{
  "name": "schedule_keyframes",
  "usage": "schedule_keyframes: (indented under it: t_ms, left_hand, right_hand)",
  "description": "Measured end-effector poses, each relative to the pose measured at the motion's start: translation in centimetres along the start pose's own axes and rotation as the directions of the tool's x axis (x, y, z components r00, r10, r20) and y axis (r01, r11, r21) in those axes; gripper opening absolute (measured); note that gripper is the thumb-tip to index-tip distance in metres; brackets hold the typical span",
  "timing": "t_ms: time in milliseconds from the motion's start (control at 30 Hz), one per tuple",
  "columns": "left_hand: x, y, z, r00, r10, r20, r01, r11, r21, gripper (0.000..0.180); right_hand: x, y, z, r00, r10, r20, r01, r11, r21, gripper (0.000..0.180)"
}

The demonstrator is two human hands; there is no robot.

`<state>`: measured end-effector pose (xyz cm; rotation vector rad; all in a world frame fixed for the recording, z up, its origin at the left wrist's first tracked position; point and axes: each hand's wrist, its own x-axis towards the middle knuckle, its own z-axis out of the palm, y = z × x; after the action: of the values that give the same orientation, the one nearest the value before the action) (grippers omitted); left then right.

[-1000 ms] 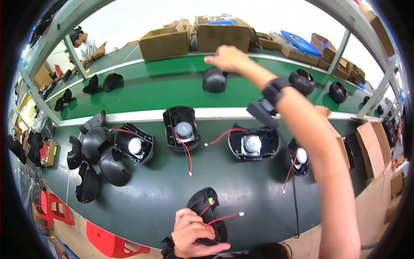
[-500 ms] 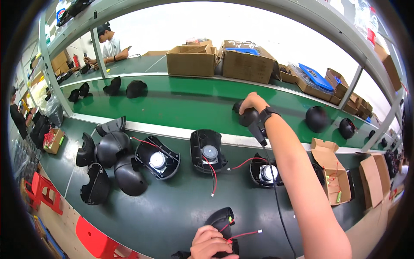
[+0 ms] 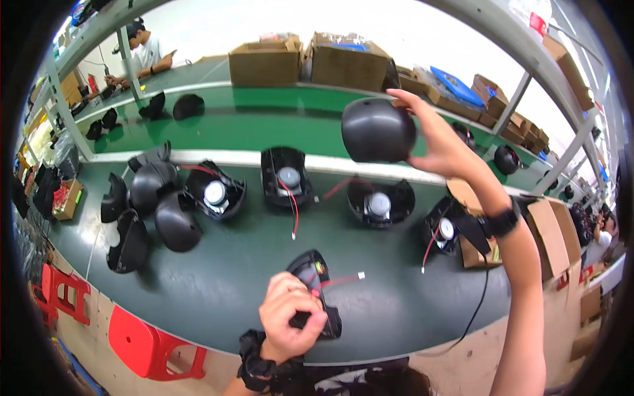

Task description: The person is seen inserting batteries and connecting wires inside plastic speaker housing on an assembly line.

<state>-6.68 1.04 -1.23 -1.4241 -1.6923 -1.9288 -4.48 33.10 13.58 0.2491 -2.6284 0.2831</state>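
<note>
High over the green belt, my right hand (image 3: pixel 439 135) grips a rounded, glossy black plastic shell (image 3: pixel 378 131) by its right side. A black strap with a cable (image 3: pixel 485 284) circles that wrist. My left hand (image 3: pixel 290 313) is closed, fingers curled on the left side of a curved black casing (image 3: pixel 332 322) lying near the front of the dark table. Red wires with a white plug (image 3: pixel 360 275) come out of this casing, and a small green part (image 3: pixel 319 268) shows inside it. My fingers hide the casing's left side.
Across the table lie open casings with round speakers (image 3: pixel 288 177) and red leads. Stacked black shells (image 3: pixel 153 185) sit at left, cardboard boxes (image 3: pixel 551 241) at right. A white rail (image 3: pixel 244 158) borders the green belt (image 3: pixel 231 135). A red stool (image 3: pixel 132 336) stands at front left.
My right hand has lifted the black shell off the green belt and brought it nearer. My left hand stays at the wired casing. The view has shifted, showing another speaker casing at right.
</note>
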Motion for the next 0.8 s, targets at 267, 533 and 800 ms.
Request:
schedule_keyframes:
  t_ms: [267,533,800]
  left_hand:
    - [-0.3,0.4,1.8,0.998,0.001,0.057,0.002,0.998,-0.058,0.018]
    - [0.2,1.6,2.8,0.971,0.022,0.237,-0.023,1.0,0.002,0.012]
    - [1.8,1.9,4.2,0.889,0.041,0.456,-0.039,0.999,-0.014,0.02]
  right_hand:
    - [-19.6,-9.8,4.1,0.983,-0.127,-0.131,0.115,0.989,-0.095,0.047]
    - [-20.4,-14.3,5.7,0.943,0.279,0.183,-0.333,0.819,0.468,0.056]
    - [-21.5,-13.7,8.5,0.908,0.381,0.176,-0.347,0.449,0.823,0.098]
